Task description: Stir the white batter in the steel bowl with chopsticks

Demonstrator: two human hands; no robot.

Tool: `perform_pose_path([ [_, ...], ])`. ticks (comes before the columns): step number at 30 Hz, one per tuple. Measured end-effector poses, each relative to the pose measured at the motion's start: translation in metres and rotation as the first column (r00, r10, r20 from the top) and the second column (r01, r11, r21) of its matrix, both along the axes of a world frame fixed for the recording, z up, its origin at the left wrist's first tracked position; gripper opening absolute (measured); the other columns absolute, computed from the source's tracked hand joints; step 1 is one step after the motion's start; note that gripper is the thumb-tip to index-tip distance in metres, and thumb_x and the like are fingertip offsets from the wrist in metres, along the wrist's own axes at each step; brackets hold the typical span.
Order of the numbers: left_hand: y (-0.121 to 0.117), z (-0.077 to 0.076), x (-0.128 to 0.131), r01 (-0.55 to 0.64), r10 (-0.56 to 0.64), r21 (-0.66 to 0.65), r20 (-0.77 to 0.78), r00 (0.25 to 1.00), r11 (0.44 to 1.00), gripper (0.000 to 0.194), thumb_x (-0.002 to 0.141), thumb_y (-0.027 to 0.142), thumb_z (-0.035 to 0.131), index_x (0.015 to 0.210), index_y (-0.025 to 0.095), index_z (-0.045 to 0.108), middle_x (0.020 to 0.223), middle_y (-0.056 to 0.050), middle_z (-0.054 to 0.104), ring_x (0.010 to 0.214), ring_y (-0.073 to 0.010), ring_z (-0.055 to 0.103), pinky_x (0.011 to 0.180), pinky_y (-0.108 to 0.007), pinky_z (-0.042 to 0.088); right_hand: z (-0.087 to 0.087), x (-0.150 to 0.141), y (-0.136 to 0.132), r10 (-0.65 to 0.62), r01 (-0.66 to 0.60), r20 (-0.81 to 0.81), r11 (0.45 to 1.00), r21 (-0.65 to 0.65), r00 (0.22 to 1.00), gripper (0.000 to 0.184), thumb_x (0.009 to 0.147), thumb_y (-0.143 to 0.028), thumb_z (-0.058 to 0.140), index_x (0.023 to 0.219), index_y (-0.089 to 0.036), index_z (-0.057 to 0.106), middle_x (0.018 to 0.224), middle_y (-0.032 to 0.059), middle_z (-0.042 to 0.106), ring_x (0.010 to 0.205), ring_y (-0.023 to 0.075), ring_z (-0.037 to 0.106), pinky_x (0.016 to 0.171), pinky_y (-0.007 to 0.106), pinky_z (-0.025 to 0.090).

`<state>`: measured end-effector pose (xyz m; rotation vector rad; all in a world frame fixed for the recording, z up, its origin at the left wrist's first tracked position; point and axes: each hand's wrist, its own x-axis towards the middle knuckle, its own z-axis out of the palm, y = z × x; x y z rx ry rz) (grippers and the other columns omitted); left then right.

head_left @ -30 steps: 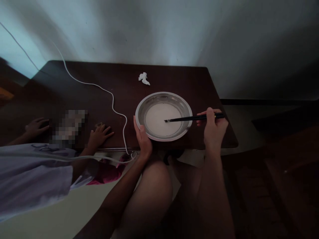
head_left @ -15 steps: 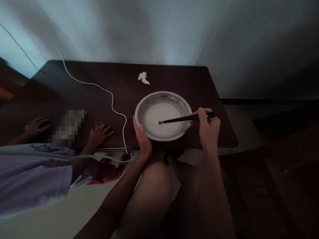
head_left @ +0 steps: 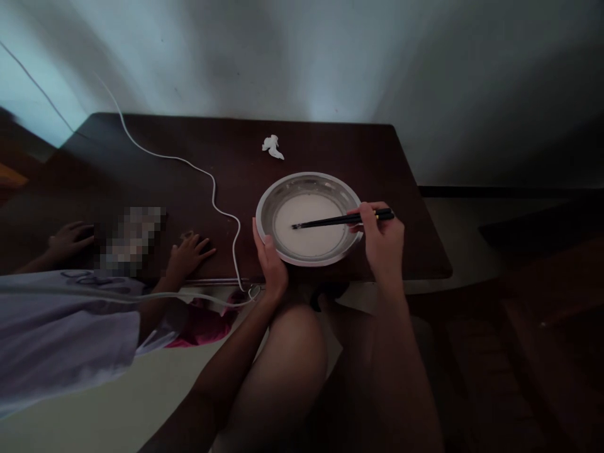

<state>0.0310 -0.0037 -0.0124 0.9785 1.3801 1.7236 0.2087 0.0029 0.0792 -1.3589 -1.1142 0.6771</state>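
Observation:
A round metal bowl [head_left: 330, 257] stands near the front edge of the table, with a whitish, milky liquid [head_left: 314, 242] in it. My left hand [head_left: 272, 267] holds the bowl at its near left side, thumb against the rim and fingers along the outer wall. In my right hand [head_left: 383, 242], at the bowl's right side, is a pair of black chopsticks [head_left: 333, 220], gripped close to their thick ends. They slant left across the bowl, and their wet-looking tips are at the liquid, left of its middle.
On the dark table [head_left: 325, 145] lies a crumpled white tissue [head_left: 272, 146] behind the bowl. A white cable [head_left: 179, 159] winds down to the front edge. Left of me, another person's hands [head_left: 189, 255] rest by a blurred-out object [head_left: 129, 242]. A wall rises behind the table.
My right hand has moved a little to the left, and the chopstick tips have shifted left and slightly back in the liquid. My left hand and the bowl stay in place.

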Motion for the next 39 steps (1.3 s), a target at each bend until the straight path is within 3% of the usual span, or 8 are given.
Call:
perform_pose_path([
  [6,0.000,0.000,0.000,0.005,-0.005,0.004,0.012,1.000,1.000,0.067,0.096,0.054,0.042,0.154,0.021,0.034,0.161,-0.010,0.038,0.146,-0.0216,0.039,0.120,-0.034,0.030,0.003,0.011,-0.002,-0.237,0.234,0.054,0.971,0.045,0.970,0.038,0.091,-0.052,0.053,0.071,-0.021,0.060,0.065,-0.0020,0.066,0.054,0.0102,0.058,0.058,0.026,0.049],
  [12,0.000,0.002,0.000,0.000,0.000,0.010,0.025,1.000,1.000,0.070,0.096,0.054,0.045,0.153,0.015,0.033,0.161,-0.013,0.037,0.147,-0.0239,0.038,0.121,-0.036,0.029,0.002,0.002,-0.002,-0.025,0.025,0.038,1.000,0.001,0.999,0.035,0.091,-0.051,0.055,0.074,-0.021,0.062,0.068,-0.0018,0.068,0.057,0.0104,0.060,0.060,0.026,0.050],
  [18,0.001,0.001,0.000,0.004,-0.005,0.016,0.042,0.999,1.000,0.067,0.095,0.054,0.045,0.152,0.020,0.036,0.161,-0.010,0.037,0.147,-0.0214,0.038,0.121,-0.034,0.028,0.003,0.011,-0.001,-0.243,0.240,0.043,0.969,0.068,0.969,0.037,0.091,-0.051,0.054,0.070,-0.021,0.057,0.065,-0.0019,0.065,0.054,0.0102,0.058,0.058,0.026,0.049],
  [25,0.000,0.000,0.000,0.005,-0.005,0.011,0.046,0.999,1.000,0.067,0.094,0.055,0.046,0.152,0.022,0.036,0.160,-0.010,0.039,0.146,-0.0222,0.039,0.121,-0.036,0.029,0.001,0.004,0.001,-0.023,0.023,0.016,0.999,0.028,1.000,0.034,0.089,-0.052,0.058,0.075,-0.021,0.062,0.067,-0.0021,0.068,0.055,0.0102,0.060,0.058,0.025,0.051],
  [31,0.000,-0.001,0.000,0.009,-0.010,0.012,0.045,0.999,1.000,0.069,0.095,0.054,0.045,0.154,0.019,0.033,0.160,-0.011,0.039,0.145,-0.0219,0.040,0.121,-0.035,0.029,0.001,0.015,-0.001,-0.259,0.256,0.017,0.963,0.082,0.966,0.039,0.090,-0.054,0.054,0.071,-0.020,0.057,0.064,-0.0022,0.065,0.050,0.0089,0.056,0.052,0.024,0.047],
  [36,0.000,-0.002,0.000,0.006,-0.006,0.007,0.031,1.000,1.000,0.068,0.096,0.054,0.044,0.153,0.020,0.033,0.160,-0.011,0.038,0.145,-0.0216,0.040,0.121,-0.035,0.029,0.000,0.008,0.000,-0.057,0.056,0.054,0.998,0.028,0.997,0.040,0.091,-0.053,0.054,0.070,-0.020,0.061,0.063,-0.0018,0.065,0.054,0.0095,0.057,0.055,0.024,0.047],
  [39,0.000,-0.003,-0.001,0.003,-0.003,0.006,0.010,1.000,1.000,0.066,0.096,0.054,0.043,0.153,0.021,0.035,0.161,-0.009,0.037,0.147,-0.0211,0.037,0.122,-0.035,0.027,0.000,0.006,0.001,-0.073,0.070,0.087,0.997,0.035,0.993,0.036,0.091,-0.052,0.054,0.076,-0.021,0.064,0.069,-0.0012,0.067,0.059,0.0100,0.059,0.056,0.024,0.046],
])
